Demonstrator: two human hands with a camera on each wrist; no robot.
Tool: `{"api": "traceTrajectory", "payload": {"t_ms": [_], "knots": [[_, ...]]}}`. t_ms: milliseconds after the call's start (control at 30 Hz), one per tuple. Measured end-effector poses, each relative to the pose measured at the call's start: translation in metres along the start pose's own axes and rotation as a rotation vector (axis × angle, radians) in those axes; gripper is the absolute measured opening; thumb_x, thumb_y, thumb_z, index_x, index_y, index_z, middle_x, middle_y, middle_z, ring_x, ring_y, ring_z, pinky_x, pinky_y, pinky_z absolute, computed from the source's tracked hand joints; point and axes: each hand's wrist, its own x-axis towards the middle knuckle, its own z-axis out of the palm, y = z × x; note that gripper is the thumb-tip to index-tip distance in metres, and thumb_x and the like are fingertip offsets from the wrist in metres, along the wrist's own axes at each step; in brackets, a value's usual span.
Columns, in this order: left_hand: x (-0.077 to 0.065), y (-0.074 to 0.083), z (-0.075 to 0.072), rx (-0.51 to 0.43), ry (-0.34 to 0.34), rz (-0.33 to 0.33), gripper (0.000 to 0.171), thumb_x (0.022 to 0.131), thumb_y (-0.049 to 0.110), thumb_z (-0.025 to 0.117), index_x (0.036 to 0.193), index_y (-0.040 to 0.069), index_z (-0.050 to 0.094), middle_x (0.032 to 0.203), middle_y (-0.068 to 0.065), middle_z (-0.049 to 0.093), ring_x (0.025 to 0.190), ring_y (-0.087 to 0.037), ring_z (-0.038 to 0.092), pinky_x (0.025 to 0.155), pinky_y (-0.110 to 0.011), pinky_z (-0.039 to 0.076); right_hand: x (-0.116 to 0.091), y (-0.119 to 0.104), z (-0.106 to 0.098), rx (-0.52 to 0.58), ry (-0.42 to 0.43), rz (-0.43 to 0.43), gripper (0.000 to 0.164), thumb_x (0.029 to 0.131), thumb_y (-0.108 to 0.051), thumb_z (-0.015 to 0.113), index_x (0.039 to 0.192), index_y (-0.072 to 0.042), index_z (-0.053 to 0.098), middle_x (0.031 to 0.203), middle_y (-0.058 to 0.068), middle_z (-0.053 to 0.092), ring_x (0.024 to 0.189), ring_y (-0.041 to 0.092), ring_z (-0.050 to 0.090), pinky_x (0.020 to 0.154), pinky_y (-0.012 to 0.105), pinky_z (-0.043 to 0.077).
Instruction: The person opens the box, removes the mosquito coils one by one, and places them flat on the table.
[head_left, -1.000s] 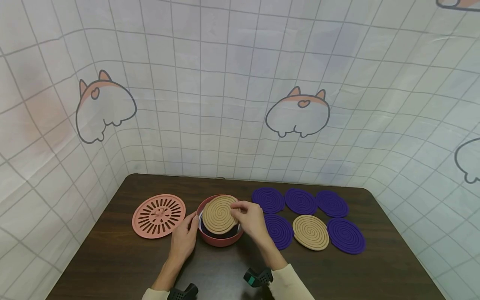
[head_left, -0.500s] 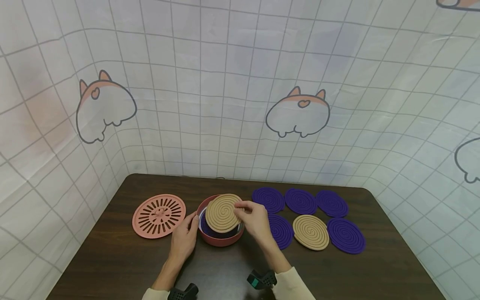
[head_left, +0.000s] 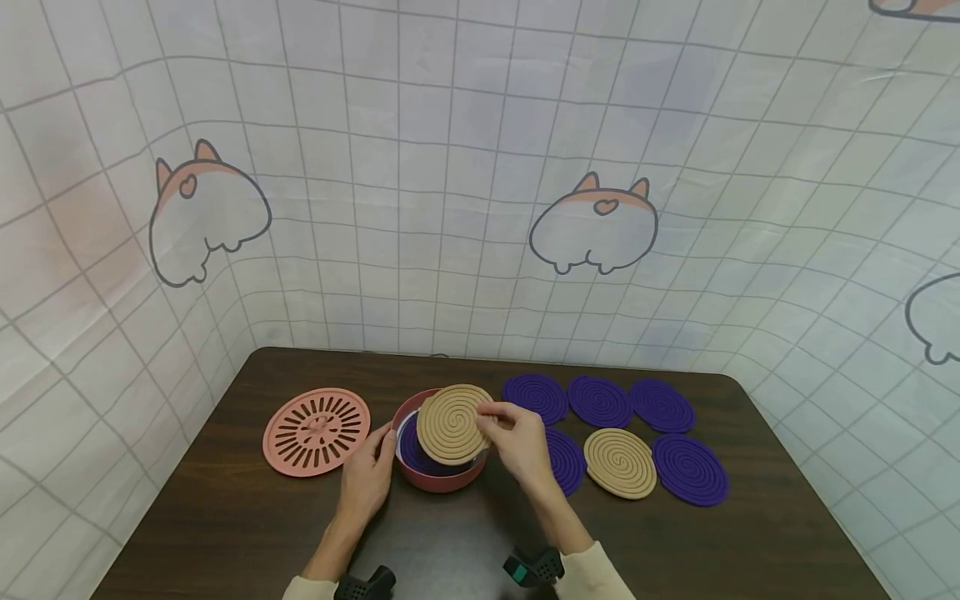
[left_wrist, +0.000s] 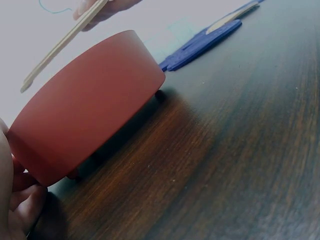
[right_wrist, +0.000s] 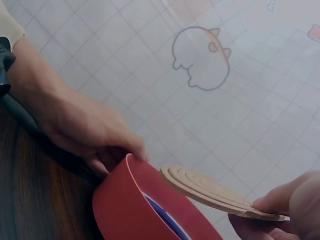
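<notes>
My right hand (head_left: 517, 442) pinches a tan mosquito coil (head_left: 452, 425) by its right edge and holds it tilted above a round red box (head_left: 442, 483). In the right wrist view the coil (right_wrist: 215, 192) has thumb above and fingers below it. My left hand (head_left: 366, 479) grips the left side of the box, thumb at the rim; in the left wrist view its fingers reach round the base of the red wall (left_wrist: 95, 105). Inside the box lies a purple coil (head_left: 414, 450), partly hidden under the tan one.
A pink slotted lid (head_left: 317, 432) lies left of the box. On the right are several purple coils (head_left: 600, 402) in two rows, with another tan coil (head_left: 620, 463) among the front ones. A gridded cloth wall (head_left: 420, 250) stands behind the dark wooden table (head_left: 750, 542).
My right hand has moved slightly right and up with the tan coil, uncovering more of the purple coil in the box. My left hand stays on the box.
</notes>
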Motion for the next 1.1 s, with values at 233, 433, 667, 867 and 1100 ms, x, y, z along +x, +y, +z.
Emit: {"api": "traceTrajectory", "payload": {"t_ms": [233,433,667,867,1100], "knots": [[0.000,0.001,0.000,-0.002,0.002,0.000,0.047,0.106,0.039,0.047,0.137,0.006,0.062,0.135,-0.015,0.065,0.128,-0.033,0.060,0.108,-0.052,0.046,-0.007,-0.003,-0.009,0.059,0.008,-0.015,0.016,0.087,-0.010,0.077,0.101,-0.003,0.078,0.097,0.016,0.076,0.067,0.001,0.060,0.054,0.015,0.046],[0.000,0.001,0.001,-0.001,0.002,-0.002,0.047,0.106,0.039,0.047,0.137,0.006,0.061,0.136,-0.016,0.065,0.128,-0.034,0.060,0.108,-0.053,0.046,-0.011,-0.004,-0.016,0.075,0.023,-0.010,0.014,0.087,-0.008,0.076,0.100,-0.003,0.079,0.098,0.016,0.077,0.071,0.001,0.065,0.060,0.015,0.052],[0.000,0.000,0.001,0.000,0.005,0.005,0.047,0.106,0.039,0.047,0.137,0.007,0.062,0.135,-0.015,0.065,0.127,-0.033,0.060,0.108,-0.052,0.046,-0.018,-0.002,-0.023,0.105,0.038,-0.012,0.017,0.087,-0.009,0.077,0.104,-0.003,0.078,0.105,0.017,0.076,0.077,0.002,0.067,0.064,0.014,0.054],[0.000,0.001,0.001,-0.001,0.003,0.005,0.047,0.107,0.038,0.046,0.137,0.007,0.061,0.135,-0.016,0.065,0.128,-0.034,0.060,0.108,-0.053,0.046,-0.023,0.000,-0.031,0.096,0.048,-0.018,0.017,0.088,-0.007,0.076,0.104,-0.002,0.077,0.100,0.018,0.076,0.074,0.003,0.068,0.063,0.015,0.054],[0.000,0.000,0.001,-0.010,0.006,0.009,0.046,0.107,0.038,0.047,0.137,0.006,0.062,0.135,-0.016,0.065,0.127,-0.034,0.060,0.107,-0.052,0.047,-0.027,0.005,-0.043,0.080,0.065,0.003,0.017,0.089,-0.008,0.075,0.104,-0.001,0.077,0.098,0.018,0.076,0.075,0.002,0.069,0.064,0.016,0.056]]}}
